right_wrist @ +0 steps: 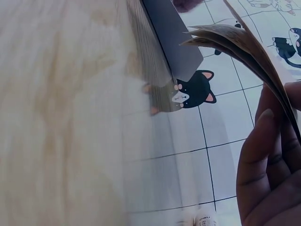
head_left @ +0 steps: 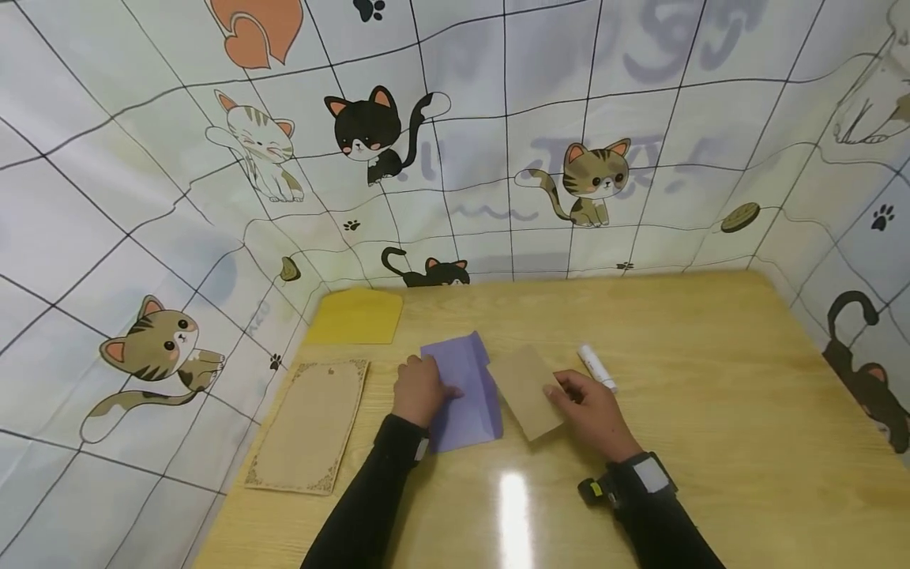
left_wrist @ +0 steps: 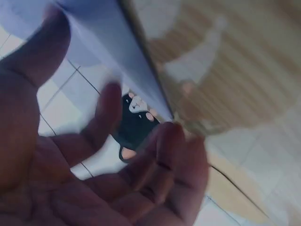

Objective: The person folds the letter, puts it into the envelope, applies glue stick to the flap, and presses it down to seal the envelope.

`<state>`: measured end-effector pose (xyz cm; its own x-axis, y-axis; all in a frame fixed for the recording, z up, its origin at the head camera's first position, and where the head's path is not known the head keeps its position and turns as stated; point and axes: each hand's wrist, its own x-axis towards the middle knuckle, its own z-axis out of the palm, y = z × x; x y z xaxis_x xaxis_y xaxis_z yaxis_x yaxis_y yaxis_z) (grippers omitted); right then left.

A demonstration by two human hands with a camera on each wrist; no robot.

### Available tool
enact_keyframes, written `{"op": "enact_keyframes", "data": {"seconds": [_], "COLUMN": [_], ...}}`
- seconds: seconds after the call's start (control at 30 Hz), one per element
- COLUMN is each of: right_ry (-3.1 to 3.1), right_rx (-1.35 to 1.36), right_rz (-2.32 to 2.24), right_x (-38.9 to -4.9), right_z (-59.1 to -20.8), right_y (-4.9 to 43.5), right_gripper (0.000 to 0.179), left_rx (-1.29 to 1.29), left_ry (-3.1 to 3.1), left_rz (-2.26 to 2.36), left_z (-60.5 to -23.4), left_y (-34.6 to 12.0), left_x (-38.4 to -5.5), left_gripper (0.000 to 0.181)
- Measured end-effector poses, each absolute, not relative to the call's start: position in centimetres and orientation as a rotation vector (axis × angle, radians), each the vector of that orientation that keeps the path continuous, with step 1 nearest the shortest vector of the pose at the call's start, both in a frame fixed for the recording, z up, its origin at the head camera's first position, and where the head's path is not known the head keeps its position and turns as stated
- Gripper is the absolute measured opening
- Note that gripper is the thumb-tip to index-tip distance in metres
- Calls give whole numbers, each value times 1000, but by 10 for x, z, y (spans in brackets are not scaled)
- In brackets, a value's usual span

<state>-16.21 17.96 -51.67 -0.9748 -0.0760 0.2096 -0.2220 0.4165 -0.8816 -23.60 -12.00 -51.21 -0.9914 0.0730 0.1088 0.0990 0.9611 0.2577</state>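
Note:
A purple envelope [head_left: 465,407] lies flat on the table with its flap side at the right. My left hand [head_left: 418,391] holds it by the left edge, thumb on top. In the left wrist view, the thumb presses the envelope [left_wrist: 110,37] while the other fingers bend near its lower edge. Just right of it, my right hand [head_left: 593,415] pinches a folded brown paper [head_left: 524,391] by its right side, tilted above the table. The right wrist view shows several layers of this paper [right_wrist: 254,49] fanned at the far end, between thumb and fingers.
Behind the right hand lies a white tube [head_left: 597,366]. A tan sheet with an ornate border [head_left: 309,427] is at the left, and a yellow envelope [head_left: 355,318] at the back left. Cat-printed sheeting [head_left: 476,142] walls in the wooden table [head_left: 711,379].

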Motion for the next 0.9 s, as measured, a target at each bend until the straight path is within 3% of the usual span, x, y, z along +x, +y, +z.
{"op": "enact_keyframes", "data": {"seconds": [0.1, 0.27, 0.33, 0.43, 0.57, 0.67, 0.9], "right_ry": [-2512, -2501, -2489, -2446, -2393, -2397, -2364], "right_rx": [252, 278, 292, 346, 445, 409, 125], "right_rz": [1643, 1652, 1646, 1682, 1741, 1733, 1766], "right_x": [-161, -157, -155, -149, -144, -144, -138], "right_z": [-521, -521, -521, -521, -517, -514, -480], "right_y": [178, 172, 169, 162, 151, 147, 152], "right_gripper": [27, 25, 23, 20, 17, 19, 24], "left_rx": [-90, -120, -162, -229, -340, -411, -515], "left_ry": [-3030, -3098, -3130, -3140, -2988, -2788, -2548], "left_rz": [-452, -623, -693, -862, -1451, -1872, -2307], "left_z": [-514, -518, -520, -522, -512, -501, -500], "left_y": [-114, -118, -122, -127, -125, -119, -116], "left_x": [-240, -244, -242, -235, -222, -214, -202], "left_gripper": [98, 108, 100, 71, 36, 36, 49]}}
